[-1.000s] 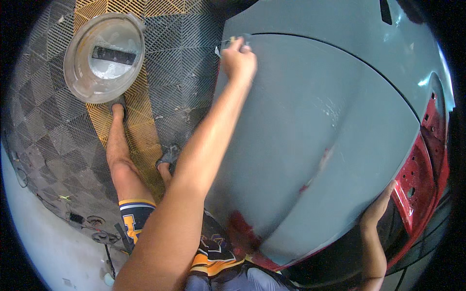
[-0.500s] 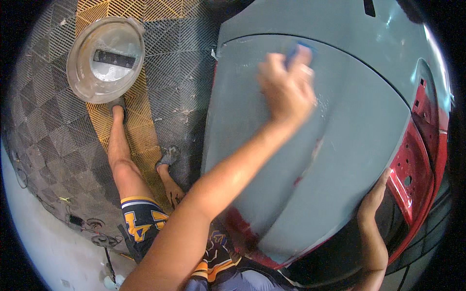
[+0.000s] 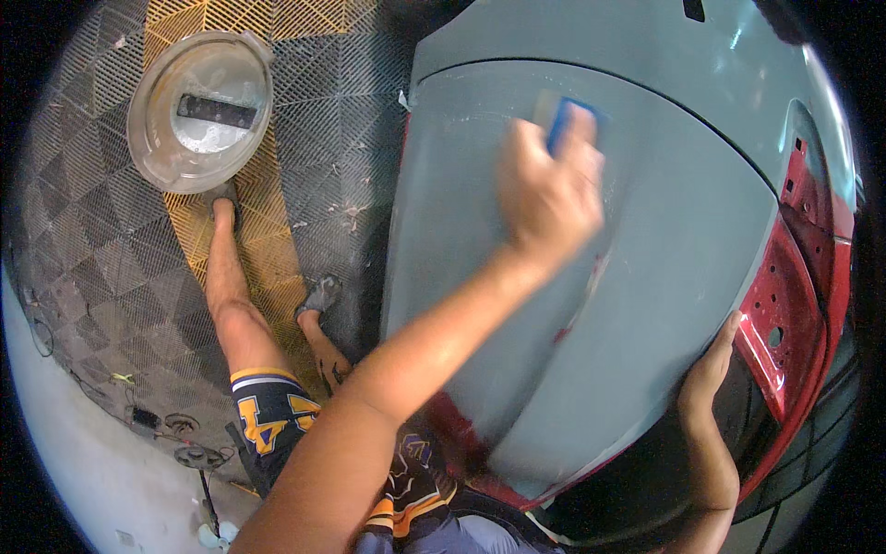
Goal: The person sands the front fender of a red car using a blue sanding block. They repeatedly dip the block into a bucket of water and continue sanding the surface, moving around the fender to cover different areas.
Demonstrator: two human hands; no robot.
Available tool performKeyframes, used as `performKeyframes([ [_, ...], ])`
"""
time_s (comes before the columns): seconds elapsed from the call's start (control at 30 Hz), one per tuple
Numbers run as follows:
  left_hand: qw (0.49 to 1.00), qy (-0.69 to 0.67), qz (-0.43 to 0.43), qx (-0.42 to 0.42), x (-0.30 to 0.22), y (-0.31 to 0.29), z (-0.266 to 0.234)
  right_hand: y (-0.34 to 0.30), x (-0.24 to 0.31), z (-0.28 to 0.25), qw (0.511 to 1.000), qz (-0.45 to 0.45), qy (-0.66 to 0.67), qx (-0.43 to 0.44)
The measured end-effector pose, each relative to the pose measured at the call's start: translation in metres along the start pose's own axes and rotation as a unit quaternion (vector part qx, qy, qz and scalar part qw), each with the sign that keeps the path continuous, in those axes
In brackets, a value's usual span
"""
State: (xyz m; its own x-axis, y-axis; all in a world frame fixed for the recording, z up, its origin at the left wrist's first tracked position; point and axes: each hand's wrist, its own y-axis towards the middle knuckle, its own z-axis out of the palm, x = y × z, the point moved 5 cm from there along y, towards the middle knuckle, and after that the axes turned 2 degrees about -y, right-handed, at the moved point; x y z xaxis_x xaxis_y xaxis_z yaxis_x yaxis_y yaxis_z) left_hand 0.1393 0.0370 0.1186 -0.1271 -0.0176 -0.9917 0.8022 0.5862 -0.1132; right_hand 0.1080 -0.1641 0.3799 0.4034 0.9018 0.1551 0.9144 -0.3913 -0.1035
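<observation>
A grey car body panel [image 3: 480, 249] fills the middle of the view, with red paint showing along its lower edge and in a streak on its crease. On its upper part, my left hand [image 3: 554, 185] is closed around a blue flat block [image 3: 565, 125], which lies against the grey surface. Motion smears the hand and the block's edges, and the block's underside is hidden. My right hand [image 3: 709, 369] grips the panel's right edge, its fingers partly hidden there.
A clear round tub [image 3: 148, 157] with a dark bar-shaped piece [image 3: 216, 111] inside stands on the grey and yellow grid floor [image 3: 341, 138]. Red bodywork with holes [image 3: 784, 332] lies right of the panel. My legs are at left; a pedestal fan [image 3: 198, 457] is at lower left.
My left hand and the blue block have shifted a little down the panel. My right hand keeps its place on the edge.
</observation>
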Motion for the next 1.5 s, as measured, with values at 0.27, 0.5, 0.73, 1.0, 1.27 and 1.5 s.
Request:
performKeyframes([
  [0.27, 1.000, -0.002, -0.013, 0.002, 0.002, 0.002, 0.000, -0.002, 0.014, 0.009, 1.000, 0.027, 0.009, 0.004],
  [0.5, 0.945, 0.052, -0.324, 0.007, 0.149, 0.045, -0.003, -0.003, 0.033, 0.011, 0.999, -0.019, 0.009, 0.027],
  [0.73, 0.999, -0.029, 0.042, 0.008, -0.020, -0.010, -0.007, -0.005, 0.023, 0.017, 0.999, -0.016, 0.027, 0.009],
  [1.0, 0.999, -0.022, -0.019, 0.015, -0.034, -0.015, -0.011, -0.002, 0.016, 0.018, 0.998, 0.019, 0.038, 0.049],
  [1.27, 0.972, 0.082, -0.221, -0.002, 0.117, 0.056, 0.003, 0.004, 0.032, 0.016, 0.998, -0.014, -0.007, 0.056],
  [1.5, 0.999, -0.019, 0.022, 0.039, 0.038, -0.017, -0.009, 0.000, -0.006, -0.001, 0.999, 0.019, 0.035, -0.018],
])
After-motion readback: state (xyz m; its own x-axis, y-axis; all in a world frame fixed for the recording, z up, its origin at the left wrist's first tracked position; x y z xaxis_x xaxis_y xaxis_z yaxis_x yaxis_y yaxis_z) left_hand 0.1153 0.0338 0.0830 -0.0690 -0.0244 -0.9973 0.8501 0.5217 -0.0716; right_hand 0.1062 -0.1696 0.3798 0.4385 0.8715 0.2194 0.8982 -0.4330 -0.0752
